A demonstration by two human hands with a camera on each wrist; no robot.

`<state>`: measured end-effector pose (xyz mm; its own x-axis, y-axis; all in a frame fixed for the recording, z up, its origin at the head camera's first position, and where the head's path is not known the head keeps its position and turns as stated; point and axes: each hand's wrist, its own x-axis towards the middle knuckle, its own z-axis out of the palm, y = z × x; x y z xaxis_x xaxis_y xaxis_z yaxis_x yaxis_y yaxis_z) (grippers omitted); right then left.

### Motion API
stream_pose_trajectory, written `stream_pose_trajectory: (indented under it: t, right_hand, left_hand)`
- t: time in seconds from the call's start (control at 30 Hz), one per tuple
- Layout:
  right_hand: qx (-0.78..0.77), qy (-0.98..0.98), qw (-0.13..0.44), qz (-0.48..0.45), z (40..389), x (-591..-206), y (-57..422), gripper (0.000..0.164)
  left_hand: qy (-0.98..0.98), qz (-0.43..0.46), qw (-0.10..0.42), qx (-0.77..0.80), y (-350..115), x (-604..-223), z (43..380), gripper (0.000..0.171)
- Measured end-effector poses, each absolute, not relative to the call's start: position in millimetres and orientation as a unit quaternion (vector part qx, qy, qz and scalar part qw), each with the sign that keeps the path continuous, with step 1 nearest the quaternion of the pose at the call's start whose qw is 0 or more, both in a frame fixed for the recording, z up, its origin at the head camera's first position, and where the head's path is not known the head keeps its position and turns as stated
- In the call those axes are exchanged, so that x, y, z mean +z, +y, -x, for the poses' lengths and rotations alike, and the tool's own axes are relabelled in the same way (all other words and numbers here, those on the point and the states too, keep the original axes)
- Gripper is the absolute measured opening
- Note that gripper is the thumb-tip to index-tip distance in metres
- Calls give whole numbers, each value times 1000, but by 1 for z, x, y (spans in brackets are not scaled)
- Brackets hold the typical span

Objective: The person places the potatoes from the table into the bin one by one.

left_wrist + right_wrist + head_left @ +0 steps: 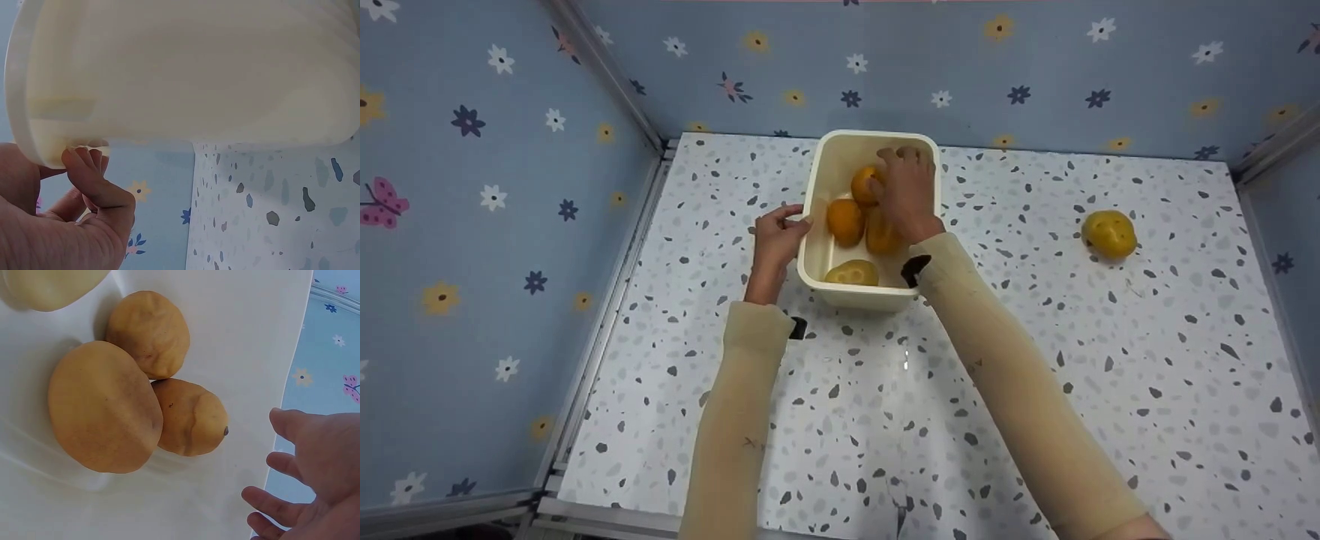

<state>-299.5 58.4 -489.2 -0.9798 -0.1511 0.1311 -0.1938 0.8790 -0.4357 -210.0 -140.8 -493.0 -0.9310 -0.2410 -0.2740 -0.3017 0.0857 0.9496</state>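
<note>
A cream plastic bin [870, 301] stands at the back middle of the table. My left hand [776, 240] pinches its left rim; in the left wrist view the fingers [93, 177] curl at the rim's edge. My right hand [906, 191] reaches over the inside of the bin with spread fingers and nothing held. Beside it lie three orange, wrinkled round fruits: one at the back [865, 186], one at the left [846, 223], and a larger one [107, 408] nearest the wrist camera. At the bin's front end is a yellow potato [853, 273], partly hidden by the wall.
Another yellow, lumpy potato [1110, 234] lies on the speckled white table [840, 420], well to the right of the bin. A blue flowered panel [1050, 67] rises behind the bin, and another [495, 247] stands along the left edge.
</note>
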Motion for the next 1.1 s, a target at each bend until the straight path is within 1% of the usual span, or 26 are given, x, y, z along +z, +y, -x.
stream_pose_trajectory:
  t: [0.27, 0.43, 0.6, 0.7, 0.83, 0.97, 1.1]
  right_hand:
    - [251, -963, 53, -77, 298, -483, 56, 47]
    - [262, -961, 56, -68, 294, -464, 56, 49]
    - [286, -952, 77, -71, 292, -440, 66, 50]
    - [294, -949, 91, -69, 291, -431, 78, 49]
    - [296, -947, 110, -57, 291, -431, 103, 48]
    - [295, -946, 127, -35, 289, -443, 134, 47]
    - [289, -948, 132, -10, 283, -463, 168, 47]
  left_hand:
    - [742, 196, 51, 639, -143, -492, 211, 35]
    - [738, 198, 57, 642, -143, -492, 213, 35]
    - [738, 193, 48, 645, -144, -490, 213, 35]
    - [740, 193, 44, 643, -145, -490, 213, 34]
    - [744, 199, 48, 636, -147, -490, 214, 35]
    - [743, 201, 56, 635, -146, -490, 214, 36]
    - [740, 204, 63, 638, -143, -491, 214, 37]
